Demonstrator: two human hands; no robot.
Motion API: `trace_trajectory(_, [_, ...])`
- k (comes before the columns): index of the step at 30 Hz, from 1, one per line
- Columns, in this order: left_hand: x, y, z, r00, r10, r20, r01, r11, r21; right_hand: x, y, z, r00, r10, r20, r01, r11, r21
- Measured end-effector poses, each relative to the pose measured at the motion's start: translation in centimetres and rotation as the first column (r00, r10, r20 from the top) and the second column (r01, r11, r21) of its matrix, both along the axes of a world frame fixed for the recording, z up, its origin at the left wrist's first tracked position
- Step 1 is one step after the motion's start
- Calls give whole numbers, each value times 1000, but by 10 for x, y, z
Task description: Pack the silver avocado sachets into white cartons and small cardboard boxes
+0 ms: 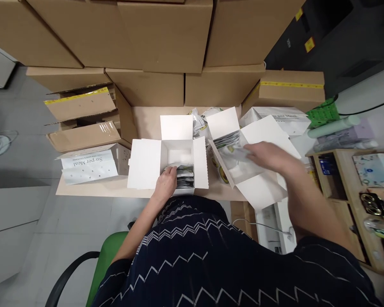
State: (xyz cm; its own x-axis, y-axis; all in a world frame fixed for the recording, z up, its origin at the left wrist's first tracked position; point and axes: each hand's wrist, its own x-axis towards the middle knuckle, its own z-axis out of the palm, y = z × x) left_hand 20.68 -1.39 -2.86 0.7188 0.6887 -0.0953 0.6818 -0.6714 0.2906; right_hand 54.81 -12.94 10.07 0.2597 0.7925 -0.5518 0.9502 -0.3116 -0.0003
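Two white cardboard boxes stand with their flaps spread on the table. My left hand (166, 183) reaches over the side of the left box (177, 147), its fingers closed at the edge of a row of flat sachets (185, 179) standing in the near part. My right hand (265, 155), slightly blurred, is over the right box (243, 174) and pinches a whitish sachet (235, 152) with a green print. Several more dark-edged sachets (225, 140) stand along the far side of that box.
Brown cartons (166, 38) are stacked behind the table (144, 119). An open brown carton (83, 104) and a white "Su-per Meal" box (89, 164) sit at the left. Loose packets (196, 121) lie between the white boxes. At the right is a wooden organizer (336, 175); below left, a green chair (107, 256).
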Motion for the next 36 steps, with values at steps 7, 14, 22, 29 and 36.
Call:
trace_trajectory(7, [5,-2,16,986,-1,-165,-8,998,-55,-40,18,91,993,105,-59,-51,813,580])
trace_trajectory(14, [5,-3,20,976,-7,-215,-4,999,-53,-131,120,27,874,429,-227,-361,887,288])
trace_trajectory(22, [6,-3,16,976,53,-211,-73,994,-85,-180,153,-46,822,494,-284,-505,862,38])
trace_trajectory(29, [14,3,11,982,104,-155,-102,995,24,-174,171,-85,775,553,-307,-611,780,-137])
trace_trajectory(36, [22,11,11,983,151,-106,-134,980,147,-168,153,-61,750,536,-387,-598,800,-50])
